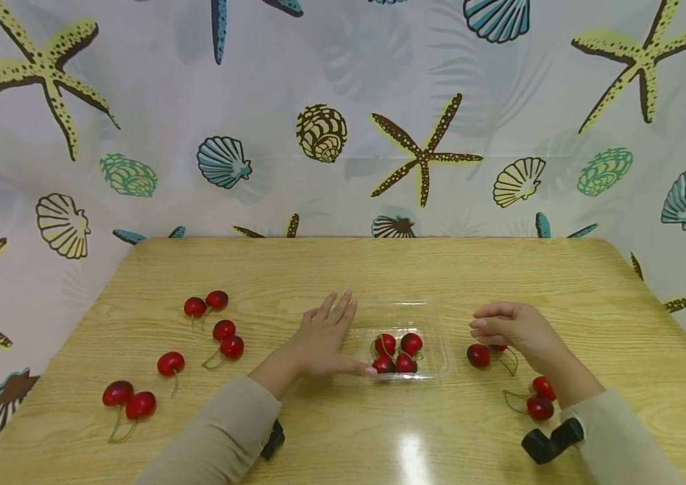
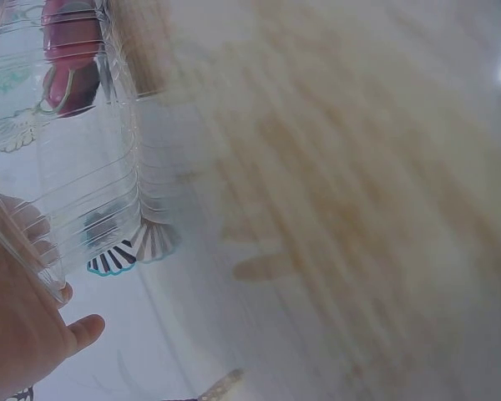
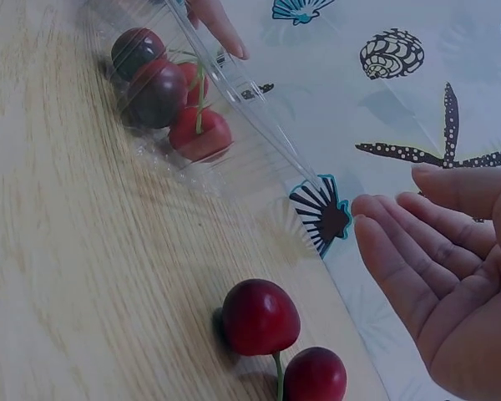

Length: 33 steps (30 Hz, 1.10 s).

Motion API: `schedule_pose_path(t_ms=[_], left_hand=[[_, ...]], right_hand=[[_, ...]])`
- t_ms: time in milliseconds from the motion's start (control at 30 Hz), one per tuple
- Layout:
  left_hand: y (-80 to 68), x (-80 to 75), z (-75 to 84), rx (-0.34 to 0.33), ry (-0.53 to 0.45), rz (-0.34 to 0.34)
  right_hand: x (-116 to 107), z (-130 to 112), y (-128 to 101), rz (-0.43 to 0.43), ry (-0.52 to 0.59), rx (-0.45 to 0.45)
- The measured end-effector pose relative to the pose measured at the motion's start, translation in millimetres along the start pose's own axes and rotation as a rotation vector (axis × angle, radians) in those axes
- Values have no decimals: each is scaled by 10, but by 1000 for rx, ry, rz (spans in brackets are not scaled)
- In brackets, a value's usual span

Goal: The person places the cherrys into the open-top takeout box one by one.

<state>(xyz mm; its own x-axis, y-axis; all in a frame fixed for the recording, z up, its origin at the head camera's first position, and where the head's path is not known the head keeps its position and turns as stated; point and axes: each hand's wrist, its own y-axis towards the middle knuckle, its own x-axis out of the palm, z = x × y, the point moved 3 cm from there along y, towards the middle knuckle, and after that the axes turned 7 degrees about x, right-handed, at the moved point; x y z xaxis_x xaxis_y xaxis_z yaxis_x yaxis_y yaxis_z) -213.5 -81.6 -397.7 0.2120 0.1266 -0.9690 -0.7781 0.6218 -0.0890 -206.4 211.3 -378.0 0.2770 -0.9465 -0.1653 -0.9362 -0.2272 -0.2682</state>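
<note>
A clear plastic tray (image 1: 434,337) sits mid-table with several red cherries (image 1: 397,353) inside. My left hand (image 1: 325,337) lies flat with straight fingers against the tray's left side, thumb at its front corner. My right hand (image 1: 515,327) hovers with loosely curled fingers just above a pair of cherries (image 1: 479,355) to the right of the tray and holds nothing. In the right wrist view, that pair of cherries (image 3: 263,317) lies below my right hand's empty fingers (image 3: 401,267), and the tray (image 3: 259,142) stands beyond. The left wrist view shows the tray wall (image 2: 83,167) close up.
Loose cherries lie on the wooden table (image 1: 379,269): two pairs at the left (image 1: 205,304) (image 1: 228,340), a single one (image 1: 170,364), a pair near the front left (image 1: 129,401), and a pair by my right wrist (image 1: 540,399). A seashell curtain (image 1: 343,114) hangs behind.
</note>
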Motion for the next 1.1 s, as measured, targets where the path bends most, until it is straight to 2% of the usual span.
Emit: schedule_pose_path(t_ms=[400,833,1100], left_hand=[[-1,28,2,3,-21,-8],[0,25,-11,-2,-8,2],[-1,15,-8,-7,-7,3]], right_hand=[[-206,168,-114,-8,6,31],[-437,296,-209,25,18,58],[-525,363,-220,40,-16,65]])
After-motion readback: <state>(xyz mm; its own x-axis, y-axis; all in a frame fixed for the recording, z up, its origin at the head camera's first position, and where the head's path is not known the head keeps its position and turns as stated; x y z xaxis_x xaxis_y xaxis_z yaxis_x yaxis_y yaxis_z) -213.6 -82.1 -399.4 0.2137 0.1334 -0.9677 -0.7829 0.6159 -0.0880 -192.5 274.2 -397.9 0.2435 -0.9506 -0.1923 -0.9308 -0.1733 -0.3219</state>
